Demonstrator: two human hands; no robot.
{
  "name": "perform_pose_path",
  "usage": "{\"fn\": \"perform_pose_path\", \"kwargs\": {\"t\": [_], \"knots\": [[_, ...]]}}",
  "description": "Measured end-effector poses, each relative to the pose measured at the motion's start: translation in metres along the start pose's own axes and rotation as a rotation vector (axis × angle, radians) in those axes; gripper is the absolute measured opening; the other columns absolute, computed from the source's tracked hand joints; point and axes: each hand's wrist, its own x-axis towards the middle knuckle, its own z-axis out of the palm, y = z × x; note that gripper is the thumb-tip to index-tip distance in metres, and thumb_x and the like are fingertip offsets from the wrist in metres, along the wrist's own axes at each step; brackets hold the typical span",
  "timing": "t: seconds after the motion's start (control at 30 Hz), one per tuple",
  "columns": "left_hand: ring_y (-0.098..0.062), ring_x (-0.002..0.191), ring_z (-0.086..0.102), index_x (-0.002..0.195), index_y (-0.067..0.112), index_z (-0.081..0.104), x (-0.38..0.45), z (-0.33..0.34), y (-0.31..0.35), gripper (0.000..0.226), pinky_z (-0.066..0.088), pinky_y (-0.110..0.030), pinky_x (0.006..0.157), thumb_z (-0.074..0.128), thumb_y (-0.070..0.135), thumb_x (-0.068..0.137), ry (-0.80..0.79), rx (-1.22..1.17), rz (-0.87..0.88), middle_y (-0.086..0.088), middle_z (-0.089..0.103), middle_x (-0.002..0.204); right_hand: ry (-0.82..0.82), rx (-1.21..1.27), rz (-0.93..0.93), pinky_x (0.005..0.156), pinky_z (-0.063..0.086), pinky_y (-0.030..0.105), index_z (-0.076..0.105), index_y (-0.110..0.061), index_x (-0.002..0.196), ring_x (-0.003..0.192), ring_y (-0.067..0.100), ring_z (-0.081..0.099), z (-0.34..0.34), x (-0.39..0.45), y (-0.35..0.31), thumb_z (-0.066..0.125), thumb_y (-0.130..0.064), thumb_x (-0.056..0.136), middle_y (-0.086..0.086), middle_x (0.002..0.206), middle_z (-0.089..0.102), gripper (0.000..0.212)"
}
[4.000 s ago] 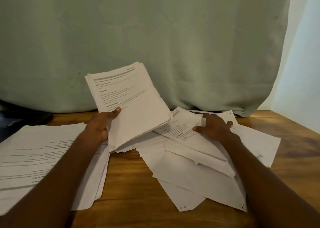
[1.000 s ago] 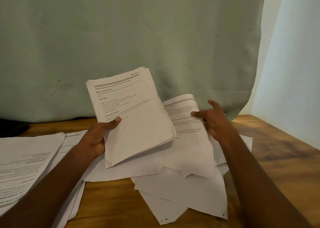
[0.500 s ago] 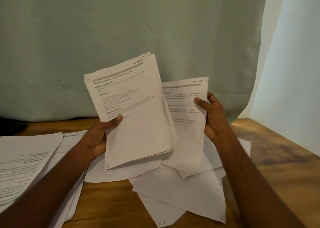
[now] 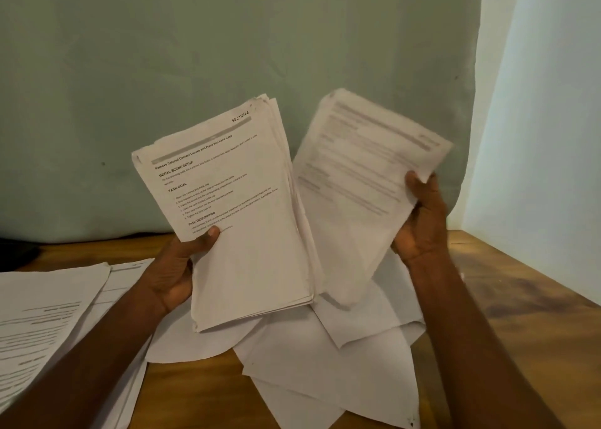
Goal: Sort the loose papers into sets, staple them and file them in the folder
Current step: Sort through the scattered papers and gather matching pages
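Left hand (image 4: 175, 266): centre-left of the frame, gripping the stack (image 4: 234, 214) at its lower left edge; the thumb lies across the printed face, the other fingers are hidden behind the paper.
Stack: thick set of sheets held up off the table, tilted with its top to the right; the top page reads "SECTION 1" by hand, with printed headings "INITIAL SCENE SETUP", "TASK GOAL" and "TASK DESCRIPTION".
Right hand (image 4: 422, 220): centre-right, pinching the sheet (image 4: 361, 184) at its right edge; the thumb tip is on the front, the fingers are curled behind.
Sheet: raised just right of the stack, its left edge tucked behind the stack's right side; blurred, so the print cannot be read. Whether it is one page or several I cannot tell.
Loose papers (image 4: 325, 363): lower centre, lying overlapped and askew on the table, under both raised sets.
Left pile (image 4: 48, 314): lower left, printed pages lying flat, partly covered by the left forearm.
Table (image 4: 520, 314): wooden, bare at lower right.
Curtain (image 4: 227, 54): pale green cloth across the upper frame, hanging behind the table.
Wall (image 4: 553, 103): light, at the right edge.
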Motion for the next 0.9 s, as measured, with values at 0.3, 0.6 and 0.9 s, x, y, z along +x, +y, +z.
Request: {"fn": "perform_pose_path", "kwargs": {"t": [0.3,0.6,0.9], "knots": [[-0.020,0.130,0.061,0.143,0.024,0.061,0.002,-0.002,0.001,0.055,0.054,-0.037,0.102,0.065,0.010,0.090,-0.039,-0.009,0.017,-0.003,0.064,0.143,0.182,-0.180,0.040,0.100,0.053,0.056,0.048,-0.008,0.147,0.111,0.034,0.064,-0.011,0.004,0.011,0.051,-0.006,0.104,0.016,0.130,0.064,0.042],[-0.024,0.127,0.064,0.135,0.022,0.065,0.004,-0.019,0.006,0.051,0.056,-0.039,0.101,0.068,0.008,0.086,0.023,0.062,0.019,-0.004,0.068,0.137,0.045,-0.579,0.085,0.080,0.063,0.032,0.065,-0.032,0.120,0.099,0.011,0.074,0.020,-0.010,0.050,0.054,-0.010,0.104,-0.013,0.107,0.077,0.029],[-0.019,0.133,0.060,0.145,0.019,0.057,0.010,-0.008,-0.002,0.065,0.041,-0.039,0.115,0.076,0.008,0.083,-0.133,0.315,0.037,-0.003,0.065,0.141,-0.049,-0.394,0.281,0.105,0.051,0.055,0.057,-0.016,0.143,0.121,0.033,0.065,0.036,-0.027,0.065,0.047,-0.025,0.109,0.009,0.132,0.069,0.036]]}}
